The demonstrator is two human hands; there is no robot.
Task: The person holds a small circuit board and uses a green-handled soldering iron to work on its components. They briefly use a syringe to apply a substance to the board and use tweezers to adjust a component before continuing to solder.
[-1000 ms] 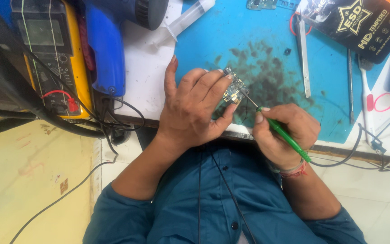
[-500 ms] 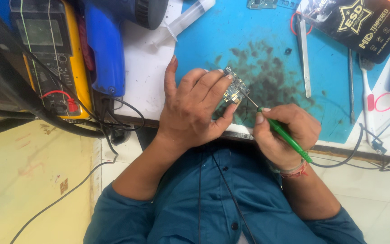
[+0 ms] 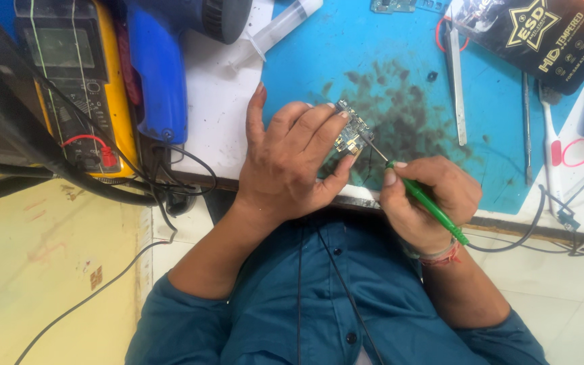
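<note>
Steadiness matters: pin the circuit board point(image 3: 351, 132) under your left hand point(image 3: 292, 159) fingertips while your right hand point(image 3: 427, 203), pinching the green tool point(image 3: 427, 201), apparently probes its edge.

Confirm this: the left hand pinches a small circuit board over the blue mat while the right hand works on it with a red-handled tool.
Not quite. The head view shows the tool in the right hand has a green handle, not red. The rest holds: the left hand pinches the small circuit board over the blue mat, and the tool's thin metal tip meets the board.
</note>
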